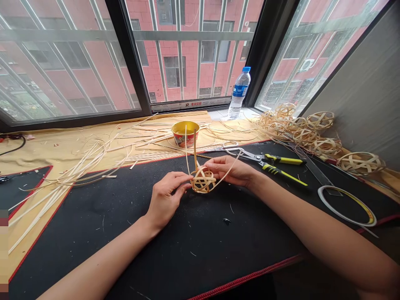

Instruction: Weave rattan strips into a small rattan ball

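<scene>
A small woven bamboo ball (203, 183) is held between my two hands, just above the black mat (200, 250). My left hand (170, 191) pinches its left side between thumb and fingers. On the upper right side, my right hand (229, 168) has its fingers closed on the ball's rim. Loose strip ends stick out of the weave: a thin one (186, 150) and a broader brown one (195, 148) stand upright, and another (231, 167) slants up to the right past my right hand. Some of my right fingertips are hidden behind the ball.
Behind the ball stands a red and yellow bowl (185, 134). Yellow-handled pliers (278, 162), a steel ruler (318, 173) and a tape ring (346, 206) lie at right. Finished woven balls (320, 121) pile by the wall. Loose strips (90, 158) spread left; a water bottle (240, 93) stands near the window.
</scene>
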Motion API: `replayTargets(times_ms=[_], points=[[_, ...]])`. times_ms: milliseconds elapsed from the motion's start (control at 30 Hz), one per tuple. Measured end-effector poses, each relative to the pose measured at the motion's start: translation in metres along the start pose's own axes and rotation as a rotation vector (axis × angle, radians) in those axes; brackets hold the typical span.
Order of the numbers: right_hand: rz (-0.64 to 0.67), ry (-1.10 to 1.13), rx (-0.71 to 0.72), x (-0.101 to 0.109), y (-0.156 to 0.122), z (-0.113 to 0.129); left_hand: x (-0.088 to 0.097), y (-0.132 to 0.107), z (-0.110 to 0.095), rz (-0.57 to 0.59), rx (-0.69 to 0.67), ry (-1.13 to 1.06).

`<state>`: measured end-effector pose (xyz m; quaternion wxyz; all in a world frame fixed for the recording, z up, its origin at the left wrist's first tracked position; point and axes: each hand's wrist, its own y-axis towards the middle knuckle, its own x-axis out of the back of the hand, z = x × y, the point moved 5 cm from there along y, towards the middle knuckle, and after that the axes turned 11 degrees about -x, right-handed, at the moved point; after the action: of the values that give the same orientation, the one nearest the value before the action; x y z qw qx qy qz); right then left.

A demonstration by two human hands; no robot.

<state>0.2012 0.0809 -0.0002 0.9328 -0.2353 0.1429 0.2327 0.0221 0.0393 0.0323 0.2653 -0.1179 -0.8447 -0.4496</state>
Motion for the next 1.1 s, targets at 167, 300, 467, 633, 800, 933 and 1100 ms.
replayTargets(times_ms=[167, 300, 467, 633, 800, 933, 1100], points=[[-0.003, 0.003, -0.007, 0.0, 0.0, 0.0, 0.001, 0.002, 0.002, -0.004, 0.059, -0.012], [-0.01, 0.005, -0.011, 0.001, 0.002, 0.0, 0.0, 0.002, 0.001, 0.016, 0.066, -0.024], [-0.005, 0.0, -0.012, 0.003, 0.002, 0.0, -0.003, 0.0, 0.001, 0.035, 0.016, 0.026], [-0.018, 0.009, -0.026, 0.004, 0.002, -0.001, -0.005, 0.0, 0.001, 0.054, -0.024, 0.004], [-0.025, -0.008, -0.023, 0.002, 0.002, -0.001, -0.005, 0.001, -0.001, 0.078, -0.004, 0.06], [-0.042, -0.078, 0.016, 0.001, -0.004, 0.005, -0.004, 0.002, -0.001, 0.071, 0.045, 0.069], [-0.063, -0.173, 0.026, 0.0, -0.012, 0.013, -0.005, 0.003, 0.002, 0.093, 0.104, -0.041]])
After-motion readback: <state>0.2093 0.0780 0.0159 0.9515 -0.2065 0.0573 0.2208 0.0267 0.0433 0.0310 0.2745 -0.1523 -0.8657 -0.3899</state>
